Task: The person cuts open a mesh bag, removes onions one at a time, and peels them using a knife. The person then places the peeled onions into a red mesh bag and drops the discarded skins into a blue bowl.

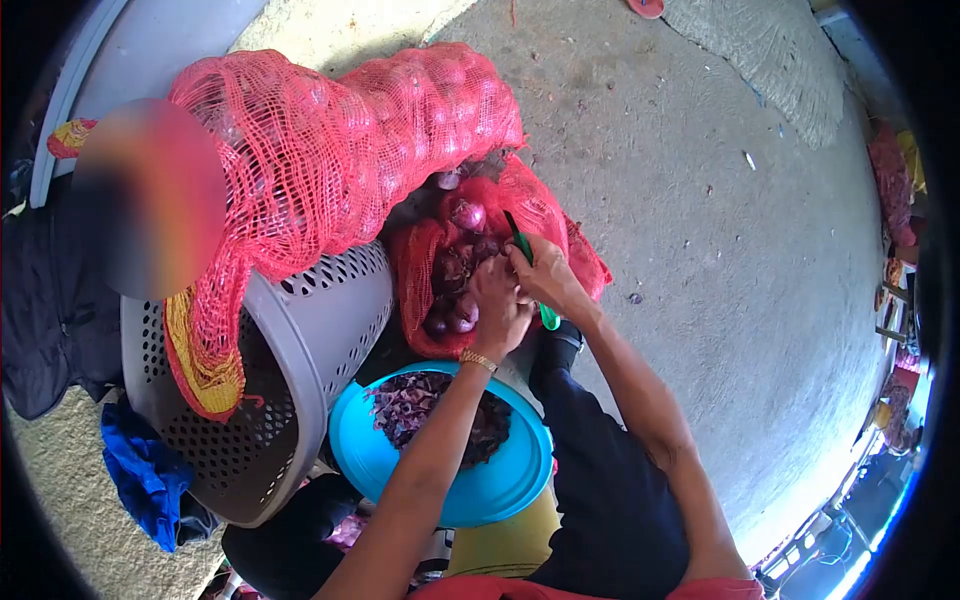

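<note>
My right hand [545, 272] is closed around a knife; its green handle [549, 317] shows below the hand and the dark blade [513, 226] points up and away. Beside it, my left hand [502, 303], with a gold bracelet at the wrist, is closed on a red onion mostly hidden by its fingers. Both hands are close together over an opened red mesh sack [419, 315] with several red onions [468, 214] in it. Below my left hand, a blue round basin or lid [350, 428] holds onion skins [425, 398].
A full red mesh sack of onions [350, 150] lies across a grey perforated basket [345, 300] tipped on its side. Blue cloth [145, 480] lies at the lower left. Concrete floor [720, 270] stretches to the right, with small scraps on it.
</note>
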Tool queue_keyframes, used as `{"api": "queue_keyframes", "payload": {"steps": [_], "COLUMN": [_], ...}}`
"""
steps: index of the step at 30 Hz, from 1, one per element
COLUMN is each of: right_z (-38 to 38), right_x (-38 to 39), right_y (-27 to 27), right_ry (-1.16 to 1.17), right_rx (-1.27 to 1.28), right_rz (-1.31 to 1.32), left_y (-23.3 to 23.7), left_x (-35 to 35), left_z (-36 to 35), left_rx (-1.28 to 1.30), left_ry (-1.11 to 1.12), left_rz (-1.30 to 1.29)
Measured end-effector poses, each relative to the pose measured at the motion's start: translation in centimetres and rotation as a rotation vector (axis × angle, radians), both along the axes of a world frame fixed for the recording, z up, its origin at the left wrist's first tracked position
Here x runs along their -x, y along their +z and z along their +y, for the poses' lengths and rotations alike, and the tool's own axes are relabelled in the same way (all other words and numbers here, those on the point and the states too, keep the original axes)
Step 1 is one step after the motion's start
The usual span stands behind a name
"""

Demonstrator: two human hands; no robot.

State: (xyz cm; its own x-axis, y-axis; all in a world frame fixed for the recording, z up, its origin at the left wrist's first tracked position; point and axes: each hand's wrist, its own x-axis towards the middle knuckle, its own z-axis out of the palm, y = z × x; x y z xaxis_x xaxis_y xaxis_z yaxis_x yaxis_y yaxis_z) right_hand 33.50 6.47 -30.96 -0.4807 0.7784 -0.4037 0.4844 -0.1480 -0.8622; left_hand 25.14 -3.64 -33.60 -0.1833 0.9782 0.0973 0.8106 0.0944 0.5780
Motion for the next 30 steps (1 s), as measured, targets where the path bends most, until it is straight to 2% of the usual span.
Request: {"api": "queue_keyframes", "payload": {"steps": [2, 3, 5, 6, 7, 9, 10, 12, 14, 16, 17, 18, 20, 21, 22, 23, 26, 27, 30], "right_z": [0.3, 0.5, 0.3, 0.2, 0.0, -0.2, -0.3, -0.4, -0.5, -0.3, -0.4, -0.4, -0.4, -0.4, -0.4, -0.5, -0.7, -0.6, -0.4], "right_x": [0.1, 0.3, 0.0, -0.3, -0.4, -0.8, -1.0, -1.1, -1.0, -1.0, -1.0, -1.0, -1.1, -1.1, -1.1, -1.0, -0.9, -1.1, -1.4], "right_y": [2.0, 4.0, 5.0, 5.0, 4.5, 4.5, 4.5, 4.2, 4.2, 4.9, 4.7, 4.4, 4.4, 4.6, 4.8, 4.7, 4.3, 4.2, 4.4], "right_ry": [0.002, -0.03, -0.03, -0.026, -0.052, -0.04, -0.027, -0.042, -0.054, -0.011, -0.014, -0.02, -0.025, -0.04, -0.054, -0.053, -0.096, -0.065, -0.037], "right_rx": [-0.065, 0.086, 0.099, 0.113, 0.241, 0.216, 0.19, 0.207, 0.229, 0.182, 0.184, 0.219, 0.25, 0.256, 0.262, 0.261, 0.198, 0.196, 0.135], "right_rz": [0.006, 0.012, -0.009, -0.032, 0.008, 0.021, 0.031, 0.046, 0.063, 0.03, 0.03, 0.029, 0.029, 0.034, 0.039, 0.041, 0.08, 0.057, 0.034], "left_y": [1.0, 1.1, 0.9, -0.4, -2.3, -7.7, -7.6, -7.5, -9.7, -8.6, -9.7, -9.6, -8.9, -3.9, -1.5, 0.2, 0.5, 0.8, -0.4], "left_x": [2.3, 3.3, 6.1, 7.3, 8.4, 10.4, 11.0, 12.0, 12.6, 12.4, 12.6, 12.6, 11.7, 10.2, 9.0, 8.1, 6.4, 5.7, 5.1], "left_z": [1.3, 2.6, 5.5, 6.9, 8.2, 10.8, 11.5, 13.1, 13.3, 12.8, 12.4, 11.9, 9.8, 9.0, 8.1, 7.4, 5.3, 5.1, 5.6], "left_rx": [-0.013, -0.055, -0.106, -0.105, -0.102, -0.294, -0.29, -0.119, -0.197, -0.106, -0.168, -0.168, -0.206, -0.158, -0.158, -0.143, -0.002, 0.229, 0.258], "left_ry": [0.127, 0.192, 0.23, 0.346, 0.465, 0.644, 0.642, 0.621, 0.634, 0.665, 0.606, 0.605, 0.582, 0.493, 0.494, 0.377, 0.111, 0.019, 0.066], "left_rz": [-0.241, -0.184, -0.158, -0.187, -0.213, -0.146, -0.146, -0.739, -0.783, -0.659, -0.765, -0.762, -0.51, -0.697, -0.694, -0.643, -0.381, -0.007, 0.068]}}
